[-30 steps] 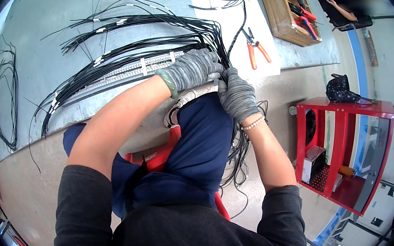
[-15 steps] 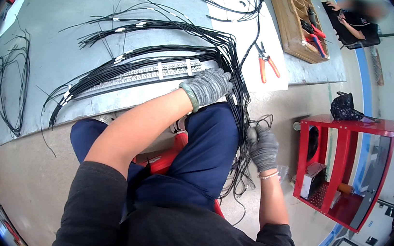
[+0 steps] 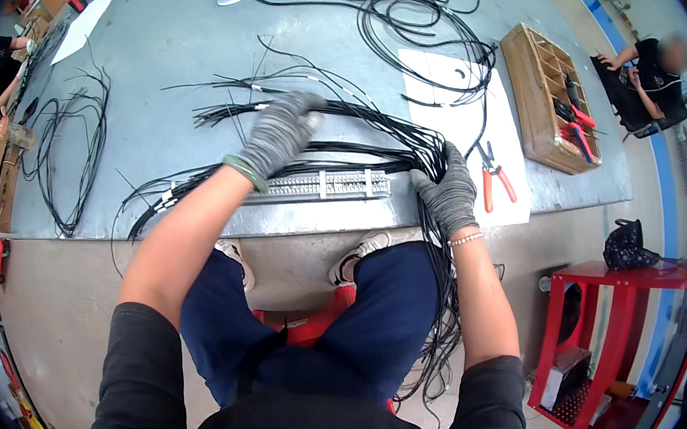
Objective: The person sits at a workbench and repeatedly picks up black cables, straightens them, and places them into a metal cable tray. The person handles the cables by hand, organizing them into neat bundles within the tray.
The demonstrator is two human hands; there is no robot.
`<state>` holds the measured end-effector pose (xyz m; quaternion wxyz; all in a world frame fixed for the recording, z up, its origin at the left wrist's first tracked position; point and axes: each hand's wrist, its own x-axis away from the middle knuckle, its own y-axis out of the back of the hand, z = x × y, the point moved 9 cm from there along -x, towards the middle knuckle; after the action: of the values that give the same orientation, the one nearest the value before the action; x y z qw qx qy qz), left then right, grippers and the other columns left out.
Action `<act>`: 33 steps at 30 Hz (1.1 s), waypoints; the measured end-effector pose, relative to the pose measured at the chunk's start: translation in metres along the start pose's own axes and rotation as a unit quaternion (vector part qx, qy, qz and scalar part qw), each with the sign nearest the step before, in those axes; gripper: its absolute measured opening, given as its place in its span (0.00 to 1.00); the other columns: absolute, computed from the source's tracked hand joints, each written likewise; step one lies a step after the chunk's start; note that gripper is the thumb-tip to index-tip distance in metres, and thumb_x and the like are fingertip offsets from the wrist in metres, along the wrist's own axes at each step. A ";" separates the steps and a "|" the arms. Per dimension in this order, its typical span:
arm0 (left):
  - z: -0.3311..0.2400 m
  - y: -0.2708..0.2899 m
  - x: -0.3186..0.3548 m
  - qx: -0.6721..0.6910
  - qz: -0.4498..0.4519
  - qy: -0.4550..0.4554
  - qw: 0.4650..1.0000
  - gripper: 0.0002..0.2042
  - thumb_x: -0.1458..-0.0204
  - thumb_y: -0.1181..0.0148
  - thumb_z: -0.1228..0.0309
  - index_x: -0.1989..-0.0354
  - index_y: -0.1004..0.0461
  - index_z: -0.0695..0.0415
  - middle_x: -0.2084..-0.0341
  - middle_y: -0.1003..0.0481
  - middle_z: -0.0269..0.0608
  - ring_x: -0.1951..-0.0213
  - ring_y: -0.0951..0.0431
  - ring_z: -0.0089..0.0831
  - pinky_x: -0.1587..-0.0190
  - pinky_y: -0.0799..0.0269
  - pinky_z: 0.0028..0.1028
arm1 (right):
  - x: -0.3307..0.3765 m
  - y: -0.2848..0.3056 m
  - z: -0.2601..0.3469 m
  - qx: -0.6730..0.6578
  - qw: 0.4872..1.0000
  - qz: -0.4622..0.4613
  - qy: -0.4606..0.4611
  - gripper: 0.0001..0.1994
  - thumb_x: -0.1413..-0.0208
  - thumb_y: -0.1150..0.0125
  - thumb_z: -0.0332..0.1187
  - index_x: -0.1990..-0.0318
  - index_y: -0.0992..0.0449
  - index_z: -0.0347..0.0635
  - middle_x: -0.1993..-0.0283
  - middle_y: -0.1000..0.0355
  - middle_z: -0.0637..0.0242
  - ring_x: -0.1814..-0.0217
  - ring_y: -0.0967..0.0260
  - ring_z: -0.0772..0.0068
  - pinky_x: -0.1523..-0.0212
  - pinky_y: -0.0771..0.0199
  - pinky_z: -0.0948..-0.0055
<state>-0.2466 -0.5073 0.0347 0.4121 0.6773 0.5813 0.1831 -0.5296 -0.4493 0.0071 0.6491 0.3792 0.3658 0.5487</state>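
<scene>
A thick bundle of long black wires [image 3: 388, 120] with white marker sleeves runs across the grey table, bends at the right and hangs over the front edge. My right hand [image 3: 450, 197], in a grey knit glove, closes round the bundle at this bend, thumb on its left side. Further left, my gloved left hand [image 3: 280, 135] lies over the upper group of wires, fingers curled onto them; its palm side is hidden. Below the wires, near the table edge, lies a metal rail with a row of grey terminal blocks [image 3: 338, 183]. Orange-handled wire strippers [image 3: 495, 181] rest right of my right hand.
A wooden compartment box [image 3: 527, 91] with hand tools stands at the right, beside white paper [image 3: 427, 72]. Coiled black cables [image 3: 391, 21] lie at the back, another wire loop [image 3: 45, 155] at left. A red cart [image 3: 590, 353] stands right. Two people sit at the sides.
My left hand has moved left along the wires. My right hand has risen from the hanging wires beside my leg to the bend at the table edge. The view has shifted.
</scene>
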 end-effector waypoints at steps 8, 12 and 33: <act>0.025 -0.032 -0.055 -0.233 0.036 -0.044 0.971 0.27 0.51 0.48 0.76 0.39 0.39 0.46 0.39 0.39 0.40 0.36 0.43 0.38 0.35 0.48 0.33 | -0.015 -0.020 -0.012 -0.156 0.987 0.045 -0.013 0.34 0.55 0.33 0.39 0.41 0.40 0.36 0.55 0.27 0.49 0.53 0.27 0.58 0.52 0.28 0.66; 0.006 -0.075 -0.077 -0.317 0.078 -0.096 0.941 0.31 0.52 0.50 0.78 0.37 0.40 0.40 0.34 0.47 0.39 0.32 0.52 0.39 0.32 0.55 0.40 | -0.019 -0.025 -0.014 -0.302 0.946 0.117 -0.019 0.30 0.53 0.34 0.35 0.44 0.37 0.32 0.57 0.27 0.58 0.54 0.30 0.71 0.51 0.30 0.72; -0.047 -0.100 -0.073 -0.273 0.185 -0.203 0.922 0.20 0.51 0.43 0.60 0.50 0.30 0.53 0.59 0.24 0.43 0.55 0.25 0.38 0.43 0.39 0.37 | -0.022 0.010 -0.002 -0.400 0.865 0.303 0.013 0.15 0.46 0.37 0.36 0.56 0.28 0.34 0.68 0.28 0.70 0.69 0.31 0.82 0.65 0.27 0.81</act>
<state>-0.3637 -0.5614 0.0027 0.6485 0.6570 0.2771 0.2664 -0.5388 -0.4696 0.0162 0.5419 0.1720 -0.0090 0.8226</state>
